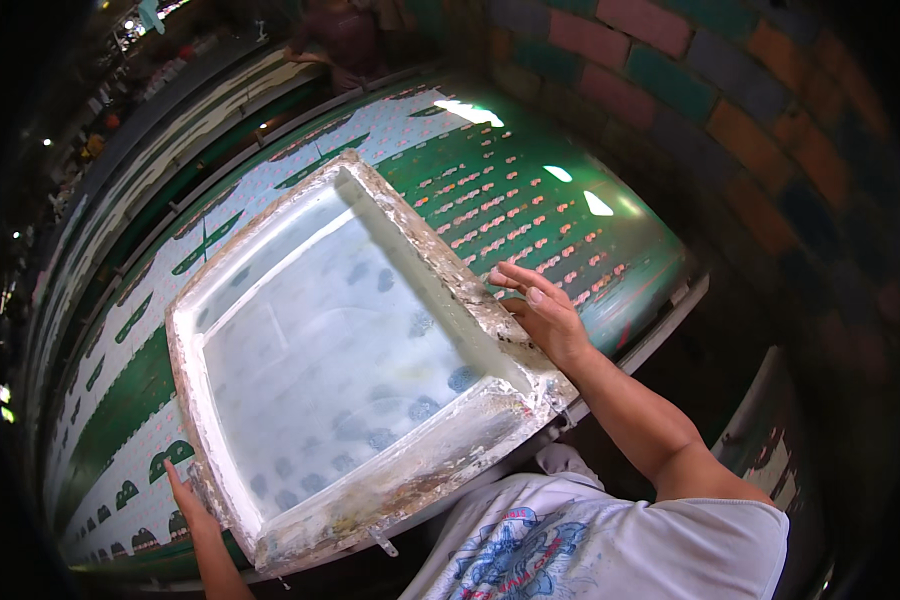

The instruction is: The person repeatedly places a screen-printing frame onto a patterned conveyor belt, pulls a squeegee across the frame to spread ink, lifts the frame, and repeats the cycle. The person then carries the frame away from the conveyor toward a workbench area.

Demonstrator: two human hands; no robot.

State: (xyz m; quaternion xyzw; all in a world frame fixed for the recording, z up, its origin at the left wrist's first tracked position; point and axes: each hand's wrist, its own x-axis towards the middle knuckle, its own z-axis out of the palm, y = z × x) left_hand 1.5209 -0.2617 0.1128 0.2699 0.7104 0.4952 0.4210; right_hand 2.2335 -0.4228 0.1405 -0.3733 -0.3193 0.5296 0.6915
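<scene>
A large screen printing frame (440, 250) lies at a slant over the long green printing table, its pale mesh (320, 340) marked with darker blotches. Whitish and brown residue crusts its border. My left hand (192, 500) is at the frame's near left edge, one finger stretched out and the others partly hidden by the rim; it seems to grip that edge. At the right rim, my right hand (545, 315) has its fingers extended and slightly apart, with nothing held in them. Whether its fingertips touch the rim is hard to tell.
Printed fabric with rows of small pink motifs and green shapes covers the green table (635, 275). More long tables (160, 130) run along the left. A person (340, 45) stands beyond the far end. A coloured brick wall (710, 85) rises on the right.
</scene>
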